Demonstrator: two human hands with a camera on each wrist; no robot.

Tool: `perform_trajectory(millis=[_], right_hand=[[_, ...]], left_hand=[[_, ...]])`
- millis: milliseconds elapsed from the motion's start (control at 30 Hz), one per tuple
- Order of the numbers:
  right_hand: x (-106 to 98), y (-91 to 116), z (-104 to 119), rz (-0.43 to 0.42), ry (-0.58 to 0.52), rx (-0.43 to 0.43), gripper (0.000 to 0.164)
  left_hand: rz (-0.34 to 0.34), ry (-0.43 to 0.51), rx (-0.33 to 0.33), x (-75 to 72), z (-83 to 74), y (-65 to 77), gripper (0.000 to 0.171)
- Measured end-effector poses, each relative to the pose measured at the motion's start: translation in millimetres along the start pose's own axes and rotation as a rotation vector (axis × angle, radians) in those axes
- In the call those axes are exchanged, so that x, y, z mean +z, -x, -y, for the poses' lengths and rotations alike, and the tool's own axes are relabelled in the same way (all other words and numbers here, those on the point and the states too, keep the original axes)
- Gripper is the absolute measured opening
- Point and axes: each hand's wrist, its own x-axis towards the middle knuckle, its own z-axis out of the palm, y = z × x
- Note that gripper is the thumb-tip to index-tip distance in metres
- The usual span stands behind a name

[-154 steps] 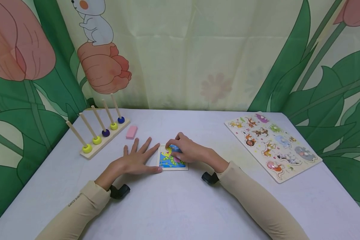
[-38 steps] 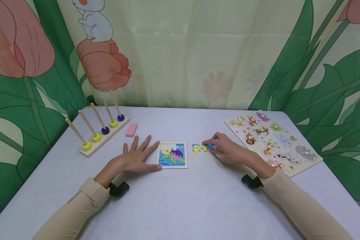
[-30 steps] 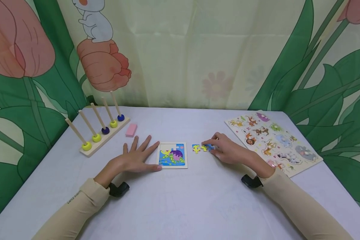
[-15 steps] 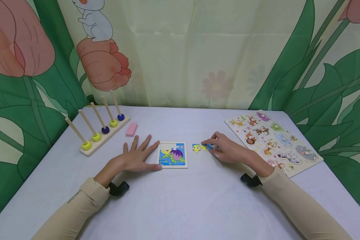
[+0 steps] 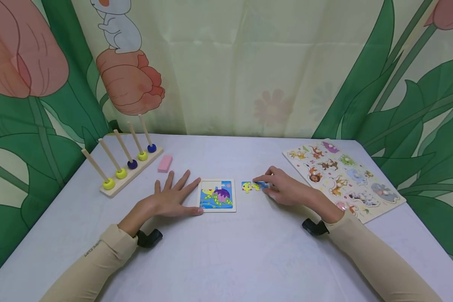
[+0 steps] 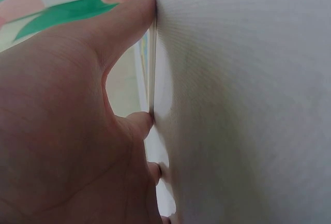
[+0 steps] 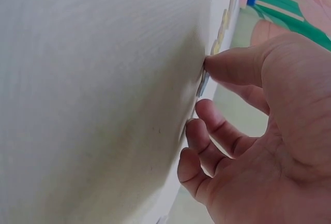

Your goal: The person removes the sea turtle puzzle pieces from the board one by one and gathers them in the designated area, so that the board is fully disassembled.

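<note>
A small square picture puzzle in a pale wooden frame (image 5: 219, 211) lies flat on the table. Its picture is blue, purple and yellow, with a bare pale patch at the top left. My left hand (image 5: 170, 204) lies spread at its left side, thumb and index finger touching the frame's edge. To the right of the frame is a yellow-and-blue puzzle piece (image 5: 246, 186). Against its right side sits another puzzle piece (image 5: 263, 184), partly covered by my right hand (image 5: 288, 188), which pinches it between thumb and index finger. In the right wrist view the other fingers curl loosely beside the table.
A wooden peg stand (image 5: 132, 172) with yellow and dark blue beads stands at the left. Near it lies a pink block (image 5: 165, 163). An animal puzzle board (image 5: 321, 184) lies at the right, beyond my right forearm. A printed curtain (image 5: 226, 67) hangs behind the table.
Since the oldest frame my right hand has moved right, from over the framed puzzle to the loose pieces. The small gap between those pieces has closed lately. My left hand stays in place.
</note>
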Motion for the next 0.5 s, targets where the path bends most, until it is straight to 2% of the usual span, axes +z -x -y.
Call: perform_trajectory(millis=[267,500], right_hand=[[-0.3,0.8,1.3,-0.004,-0.033,0.016,0.043],[1.8,-3.4,5.9,-0.028,-0.040,-0.012,0.043]], left_hand=[[0.015,-0.003,-0.003,-5.9,-7.1,5.1,0.104],[0.000,0.022,0.009,-1.1,-1.0,2.7,0.109]])
